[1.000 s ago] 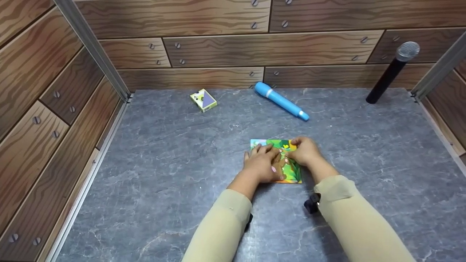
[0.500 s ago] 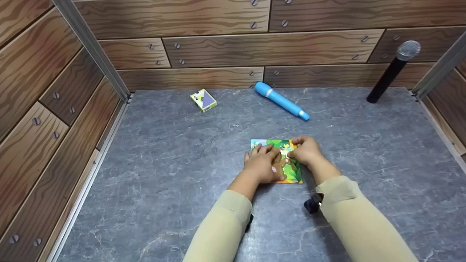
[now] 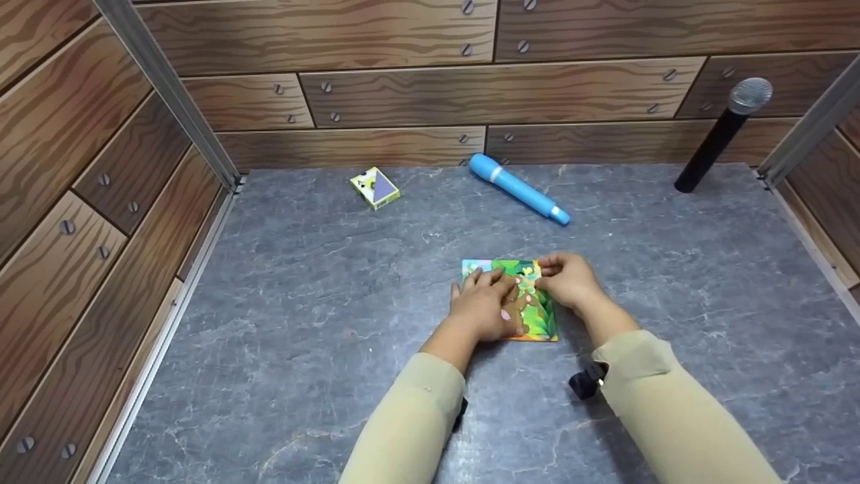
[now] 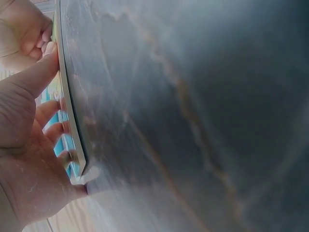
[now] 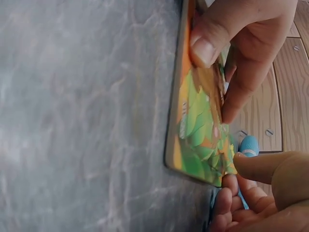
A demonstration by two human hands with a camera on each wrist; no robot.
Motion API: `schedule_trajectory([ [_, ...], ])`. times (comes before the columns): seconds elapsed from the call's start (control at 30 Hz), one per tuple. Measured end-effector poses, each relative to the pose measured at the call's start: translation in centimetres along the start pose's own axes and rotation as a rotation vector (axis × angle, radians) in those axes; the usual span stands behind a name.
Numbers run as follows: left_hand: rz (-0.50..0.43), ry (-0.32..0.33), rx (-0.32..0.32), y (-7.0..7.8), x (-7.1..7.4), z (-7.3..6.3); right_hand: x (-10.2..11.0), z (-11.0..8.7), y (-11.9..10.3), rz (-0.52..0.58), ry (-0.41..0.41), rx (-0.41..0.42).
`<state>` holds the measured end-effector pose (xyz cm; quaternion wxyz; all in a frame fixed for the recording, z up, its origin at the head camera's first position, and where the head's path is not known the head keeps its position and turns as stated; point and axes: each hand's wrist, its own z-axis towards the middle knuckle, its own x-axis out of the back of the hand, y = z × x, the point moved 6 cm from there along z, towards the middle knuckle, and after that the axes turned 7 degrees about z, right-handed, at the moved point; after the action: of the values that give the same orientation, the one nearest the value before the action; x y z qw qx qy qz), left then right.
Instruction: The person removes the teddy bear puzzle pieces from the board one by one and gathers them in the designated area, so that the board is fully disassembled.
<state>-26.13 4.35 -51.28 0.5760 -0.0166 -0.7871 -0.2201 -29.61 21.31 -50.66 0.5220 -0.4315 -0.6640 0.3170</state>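
Observation:
A small, square, brightly coloured picture puzzle board (image 3: 545, 323) with a brown animal on green lies flat in the head view. My left hand (image 3: 480, 310) rests across its left part, fingers spread and thumb near the front edge, covering much of the picture. At the far right corner, my right hand (image 3: 571, 282) pinches the board's edge. In the right wrist view the right thumb (image 5: 256, 165) lies on the picture side, with curled fingers (image 5: 223, 208) at the rim. The left wrist view shows the board's thin edge (image 4: 72, 123) beside the left fingers.
Behind the board lies a blue microphone-shaped stick (image 3: 521, 190). A small yellow-and-purple card box (image 3: 375, 188) sits further left. At the back right stands a black microphone (image 3: 715, 144) with a silver head. Wood-patterned walls (image 3: 396, 94) enclose the grey marbled table (image 3: 302, 302).
My right hand has shifted slightly right and its thumb has drawn back toward the board's edge, showing a bit more picture. The left hand and the board stay in place.

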Motion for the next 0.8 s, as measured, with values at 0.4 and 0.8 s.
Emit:
schedule_trajectory([
  [0.4, 0.009, -0.002, 0.008, -0.04, -0.11, 0.1, 0.28, 0.37, 0.44, 0.028, -0.056, 0.129],
  [0.8, 0.007, -0.004, 0.015, -0.21, -0.09, -0.02, 0.15, 0.54, 0.5, -0.067, -0.06, 0.157],
])
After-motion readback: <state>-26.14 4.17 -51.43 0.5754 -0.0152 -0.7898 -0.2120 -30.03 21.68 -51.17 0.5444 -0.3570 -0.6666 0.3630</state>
